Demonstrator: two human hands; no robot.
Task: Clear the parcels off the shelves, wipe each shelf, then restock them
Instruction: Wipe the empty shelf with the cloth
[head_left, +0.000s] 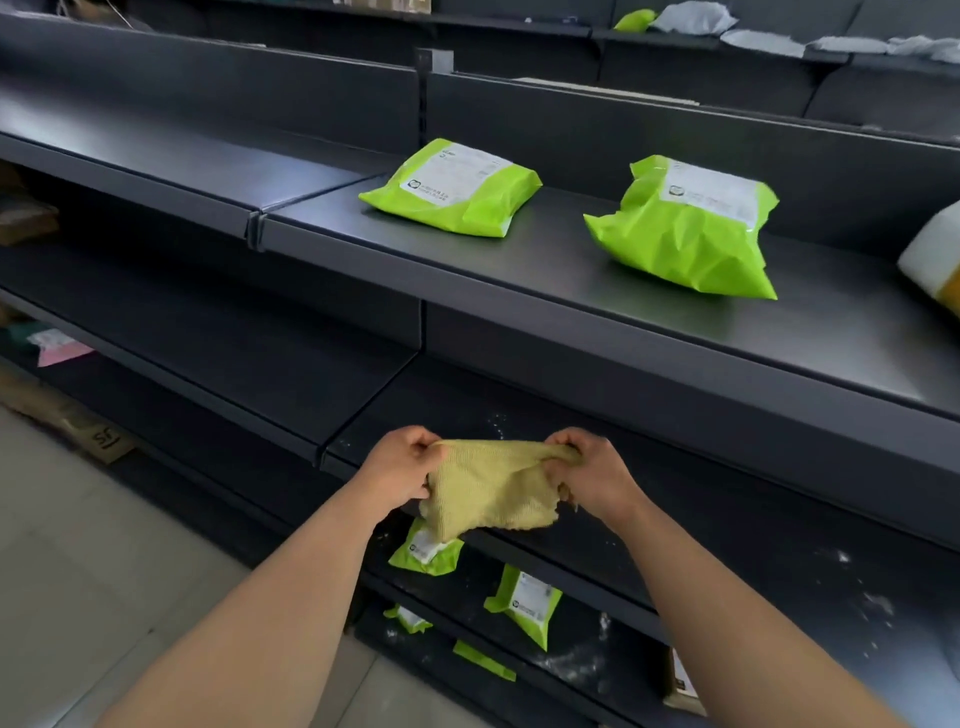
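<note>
Two green parcels (451, 188) (691, 228) obstruct the bare-fronted upper shelf (519, 275)

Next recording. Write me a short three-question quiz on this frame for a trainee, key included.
1. True or false: the left hand and the right hand both grip the yellow cloth.
2. How many green parcels lie on the shelf above the cloth?
3. Where does white dust show? A) on that upper shelf B) on the lower shelf just behind the cloth C) on the floor tiles
Key: 1 true; 2 two; 3 B.
</note>
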